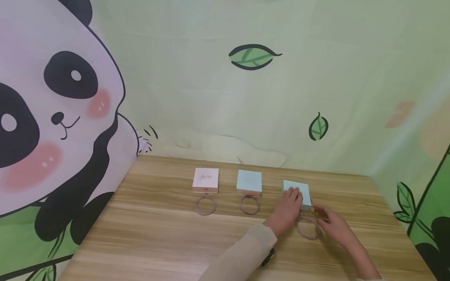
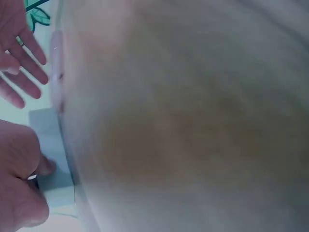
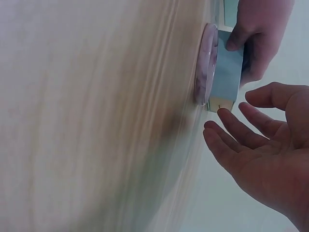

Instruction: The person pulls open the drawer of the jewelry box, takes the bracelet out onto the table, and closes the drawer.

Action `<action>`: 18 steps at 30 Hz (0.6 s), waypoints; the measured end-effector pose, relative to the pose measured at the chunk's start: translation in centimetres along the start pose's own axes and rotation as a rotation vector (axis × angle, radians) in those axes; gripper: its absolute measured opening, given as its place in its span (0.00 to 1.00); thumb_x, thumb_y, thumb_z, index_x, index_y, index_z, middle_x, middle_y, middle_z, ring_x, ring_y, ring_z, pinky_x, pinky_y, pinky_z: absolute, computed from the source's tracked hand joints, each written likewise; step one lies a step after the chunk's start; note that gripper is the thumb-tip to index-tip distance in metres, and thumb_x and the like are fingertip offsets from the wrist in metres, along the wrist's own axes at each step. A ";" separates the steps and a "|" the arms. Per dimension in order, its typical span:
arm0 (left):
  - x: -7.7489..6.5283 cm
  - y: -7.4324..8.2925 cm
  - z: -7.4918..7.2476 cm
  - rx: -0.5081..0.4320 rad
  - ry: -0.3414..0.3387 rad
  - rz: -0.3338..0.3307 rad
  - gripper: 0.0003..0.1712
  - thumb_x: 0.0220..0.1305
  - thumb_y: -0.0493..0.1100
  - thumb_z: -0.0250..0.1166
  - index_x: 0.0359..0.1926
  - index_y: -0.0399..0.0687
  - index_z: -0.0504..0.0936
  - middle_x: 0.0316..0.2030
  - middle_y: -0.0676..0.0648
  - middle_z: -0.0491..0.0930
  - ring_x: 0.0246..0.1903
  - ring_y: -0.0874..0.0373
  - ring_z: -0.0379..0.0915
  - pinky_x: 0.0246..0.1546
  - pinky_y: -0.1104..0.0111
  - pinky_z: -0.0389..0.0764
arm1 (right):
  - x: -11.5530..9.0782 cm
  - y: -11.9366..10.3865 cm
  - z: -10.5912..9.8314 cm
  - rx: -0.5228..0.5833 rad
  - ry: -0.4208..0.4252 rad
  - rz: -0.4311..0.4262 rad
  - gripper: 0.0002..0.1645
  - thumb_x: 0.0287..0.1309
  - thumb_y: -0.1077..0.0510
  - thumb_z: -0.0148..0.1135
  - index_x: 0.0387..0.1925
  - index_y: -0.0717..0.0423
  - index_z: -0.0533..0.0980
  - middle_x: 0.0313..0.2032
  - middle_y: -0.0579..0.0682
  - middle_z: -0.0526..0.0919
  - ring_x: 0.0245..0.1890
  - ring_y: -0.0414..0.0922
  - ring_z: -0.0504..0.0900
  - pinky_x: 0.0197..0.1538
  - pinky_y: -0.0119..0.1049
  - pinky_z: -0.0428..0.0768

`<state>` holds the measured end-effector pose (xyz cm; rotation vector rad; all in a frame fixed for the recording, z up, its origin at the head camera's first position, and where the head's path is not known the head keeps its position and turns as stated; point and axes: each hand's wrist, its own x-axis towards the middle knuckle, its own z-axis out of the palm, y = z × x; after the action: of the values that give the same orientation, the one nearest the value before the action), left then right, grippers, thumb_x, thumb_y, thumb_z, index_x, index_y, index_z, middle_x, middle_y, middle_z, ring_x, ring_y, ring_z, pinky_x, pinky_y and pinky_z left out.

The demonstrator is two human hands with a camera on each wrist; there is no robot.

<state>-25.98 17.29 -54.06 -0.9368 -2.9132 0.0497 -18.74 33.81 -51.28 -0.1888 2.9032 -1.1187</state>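
A light blue drawer-style box (image 1: 305, 197) stands slightly turned at the right of the wooden table. My left hand (image 1: 289, 210) grips it, fingers over its top and thumb against its near side, as the right wrist view shows. Close to the box's right end, where a small tab sticks out, my right hand (image 3: 263, 133) has its fingers spread and loosely bent, holding nothing. A pinkish-purple bangle (image 3: 206, 65) lies flat just in front of this box, between my two forearms in the head view.
Further left on the table (image 1: 158, 242) stand a white box (image 1: 205, 178) with dark lettering and a second light blue box (image 1: 249, 180). One bangle (image 1: 205, 214) lies before the white box, another bangle (image 1: 250, 214) before the blue one. A panda-print cloth (image 1: 197, 97) hangs behind.
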 end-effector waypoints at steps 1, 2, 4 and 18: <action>0.1 0.2 0.2 0.005 0.006 -0.012 0.31 0.77 0.41 0.55 0.77 0.56 0.60 0.78 0.52 0.55 0.77 0.57 0.48 0.77 0.66 0.51 | -0.1 0.0 0.0 -0.002 -0.002 0.002 0.28 0.69 0.67 0.56 0.66 0.75 0.65 0.61 0.76 0.73 0.62 0.70 0.73 0.61 0.60 0.77; 0.2 0.3 0.3 0.008 0.012 -0.024 0.32 0.76 0.41 0.57 0.76 0.57 0.61 0.77 0.53 0.55 0.77 0.57 0.49 0.77 0.65 0.51 | -0.2 0.0 -0.1 -0.005 -0.001 0.004 0.28 0.69 0.66 0.56 0.67 0.75 0.65 0.61 0.75 0.73 0.62 0.70 0.73 0.61 0.61 0.76; 0.4 0.6 0.6 0.010 0.026 -0.053 0.31 0.74 0.42 0.60 0.74 0.62 0.63 0.76 0.55 0.57 0.77 0.57 0.50 0.77 0.64 0.51 | -0.4 -0.1 -0.2 -0.008 0.003 0.004 0.28 0.69 0.66 0.56 0.67 0.74 0.65 0.62 0.75 0.73 0.62 0.70 0.73 0.61 0.61 0.76; 1.0 1.0 -0.8 -0.105 0.047 -0.157 0.28 0.70 0.65 0.59 0.66 0.64 0.71 0.66 0.57 0.69 0.74 0.53 0.57 0.75 0.58 0.59 | -0.9 -0.4 -0.2 -0.010 0.052 -0.011 0.25 0.68 0.68 0.57 0.64 0.75 0.68 0.61 0.75 0.74 0.62 0.71 0.72 0.60 0.62 0.76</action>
<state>-26.10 18.72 -53.23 -0.7087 -2.9595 -0.1349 -17.78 33.72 -50.89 -0.1792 2.9578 -1.1275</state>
